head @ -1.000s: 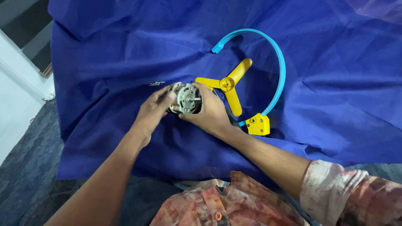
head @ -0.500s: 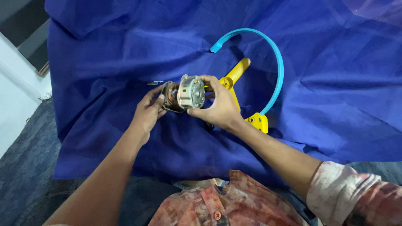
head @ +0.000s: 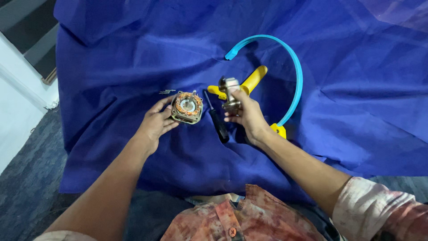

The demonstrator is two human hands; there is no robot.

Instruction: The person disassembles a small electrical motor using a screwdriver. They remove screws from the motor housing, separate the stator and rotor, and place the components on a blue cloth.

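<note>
Head view: motor stator (head: 187, 107) against left hand (head: 156, 123).

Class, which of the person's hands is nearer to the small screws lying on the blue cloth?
Left. The left hand holds the motor body just below and right of the screws. The right hand, holding a metal part, is farther right, beyond the screwdriver.

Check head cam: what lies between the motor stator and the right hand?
A black-handled screwdriver lies on the blue cloth between the stator in the left hand and the right hand, head view.
</note>
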